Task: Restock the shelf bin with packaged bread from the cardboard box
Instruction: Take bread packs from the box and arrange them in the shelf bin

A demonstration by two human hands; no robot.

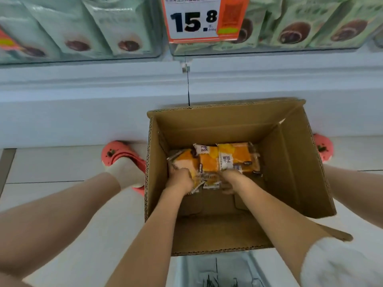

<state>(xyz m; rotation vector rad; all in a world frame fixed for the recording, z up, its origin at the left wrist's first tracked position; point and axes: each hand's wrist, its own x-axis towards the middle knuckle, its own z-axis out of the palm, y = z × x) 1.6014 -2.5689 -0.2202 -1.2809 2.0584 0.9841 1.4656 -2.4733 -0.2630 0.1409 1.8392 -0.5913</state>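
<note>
Looking down into an open cardboard box (pixel 290 162) on the floor (pixel 62 162), standing against the white base of the shelf (pixel 83 112). Both my arms reach into it. At the bottom, toward the far wall, sits a small heap of orange and yellow bread packs (pixel 228 157), a few of them, lying flat and overlapping, white labels with dark print. The near half of the box bottom is bare cardboard.

My left hand (pixel 179 180) is on the left end of the heap, fingers curled down around the edge of the leftmost pack, gripping it. My right hand (pixel 230 179) is at the near right edge of the heap, fingers bent onto the wrappers there, pinching pack edges; fingertips mostly hidden under the hand, so exact hold is hard to read. The hands are close to each other, with crumpled wrapper ends between them.

Above, clear shelf bins (pixel 83 56) hold pale green packets (pixel 116 27) with a brown round picture, standing in rows. An orange and white price tag (pixel 199 19) reading 15.8 hangs on the bin front. Pink clogs (pixel 118 154) on my feet either side of the box, pale sock on the left, bare knees in the lower corners
</note>
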